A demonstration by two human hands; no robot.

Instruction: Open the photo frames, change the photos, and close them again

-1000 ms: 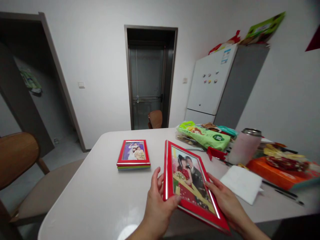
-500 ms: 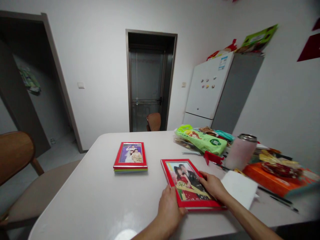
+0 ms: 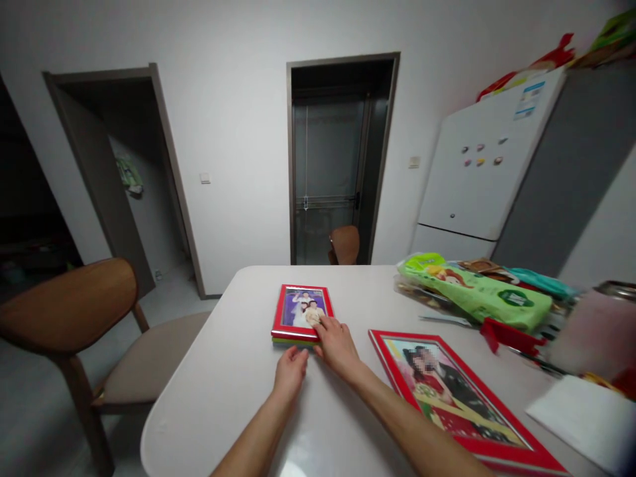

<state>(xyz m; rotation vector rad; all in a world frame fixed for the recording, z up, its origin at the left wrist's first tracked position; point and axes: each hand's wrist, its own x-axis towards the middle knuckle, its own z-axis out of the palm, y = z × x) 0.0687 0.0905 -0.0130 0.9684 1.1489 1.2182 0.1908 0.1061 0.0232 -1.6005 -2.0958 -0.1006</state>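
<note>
At the lower right of the frame, the large red picture frame (image 3: 450, 396) lies flat, face up on the white table (image 3: 218, 397), with neither of your hands on it, so that one looks set down. Near the centre, the small red picture frame (image 3: 304, 309) rests on top of a stack with a green edge (image 3: 293, 342) beneath; it is not yet lifted off. Your right hand (image 3: 338, 344) reaches over the stack's near right corner, fingers on the small frame and thumb lower; whether that grip is closed, you cannot tell. Your left hand (image 3: 291, 370), loosely curled with a modest gap and visibly holding nothing, sits just in front of the stack.
</note>
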